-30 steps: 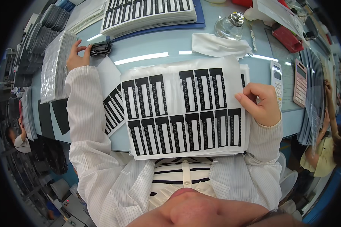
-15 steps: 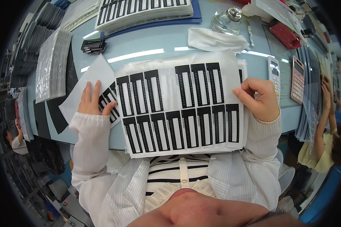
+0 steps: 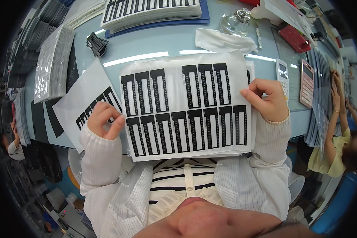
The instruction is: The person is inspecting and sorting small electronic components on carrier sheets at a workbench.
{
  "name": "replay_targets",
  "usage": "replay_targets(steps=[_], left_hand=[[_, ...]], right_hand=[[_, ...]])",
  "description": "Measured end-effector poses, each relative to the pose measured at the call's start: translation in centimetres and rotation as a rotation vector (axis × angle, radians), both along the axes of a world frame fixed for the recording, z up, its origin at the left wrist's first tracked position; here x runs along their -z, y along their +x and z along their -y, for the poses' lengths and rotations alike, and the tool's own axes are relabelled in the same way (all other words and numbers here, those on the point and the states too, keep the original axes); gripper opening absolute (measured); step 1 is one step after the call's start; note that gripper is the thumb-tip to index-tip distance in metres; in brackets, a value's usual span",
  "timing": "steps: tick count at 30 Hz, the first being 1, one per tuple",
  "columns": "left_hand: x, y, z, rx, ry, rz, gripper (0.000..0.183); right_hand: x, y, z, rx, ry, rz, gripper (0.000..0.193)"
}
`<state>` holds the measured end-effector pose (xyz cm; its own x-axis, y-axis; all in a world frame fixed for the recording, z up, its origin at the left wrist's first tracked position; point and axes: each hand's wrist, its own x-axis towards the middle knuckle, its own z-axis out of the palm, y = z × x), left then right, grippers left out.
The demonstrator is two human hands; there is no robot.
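Observation:
A white sheet (image 3: pixel 174 91) printed with two rows of black frame-shaped stickers lies in front of me, with a bare gap in its upper row. At its right edge my right hand (image 3: pixel 269 100) has curled fingers, thumb and forefinger pinching the margin. My left hand (image 3: pixel 103 121) is beside the left edge, fingers bent and tips drawn close to the thumb. Whatever may be between them is hidden. Under and beyond that hand, a second sheet (image 3: pixel 81 89) with a slanted row of black frames lies askew. A small clump of black frame pieces (image 3: pixel 96 45) sits farther off.
A thick stack of printed sheets (image 3: pixel 152 16) rests on a blue board at the back. Nearby are a glass bottle (image 3: pixel 235 23), a white cloth (image 3: pixel 224 41), two calculators (image 3: pixel 306 81) and a plastic-wrapped stack (image 3: pixel 53 65). Another person's arm (image 3: pixel 332 123) shows at far right.
My left hand has lifted off the second sheet and curled up toward the front sheet's edge. The second sheet shows more of its frames. The clump of black pieces looks rearranged.

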<state>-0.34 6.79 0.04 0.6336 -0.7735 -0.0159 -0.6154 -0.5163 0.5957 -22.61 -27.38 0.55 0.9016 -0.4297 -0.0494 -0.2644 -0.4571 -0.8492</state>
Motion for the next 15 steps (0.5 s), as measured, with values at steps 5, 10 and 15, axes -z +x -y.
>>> replay_targets(steps=[5,10,15], left_hand=[[0.0,-0.4,1.3,-0.049,-0.093,-0.263,0.024],[0.1,0.5,0.4,0.066,-0.097,-0.271,0.022],[-0.1,1.6,0.3,0.219,-0.135,-0.378,0.023]], right_hand=[[0.0,-0.1,0.0,-0.018,0.007,-0.038,0.020],[-0.2,-0.1,0.2,-0.063,0.032,-0.043,0.020],[-0.5,-0.5,0.5,-0.122,0.022,-0.013,0.020]])
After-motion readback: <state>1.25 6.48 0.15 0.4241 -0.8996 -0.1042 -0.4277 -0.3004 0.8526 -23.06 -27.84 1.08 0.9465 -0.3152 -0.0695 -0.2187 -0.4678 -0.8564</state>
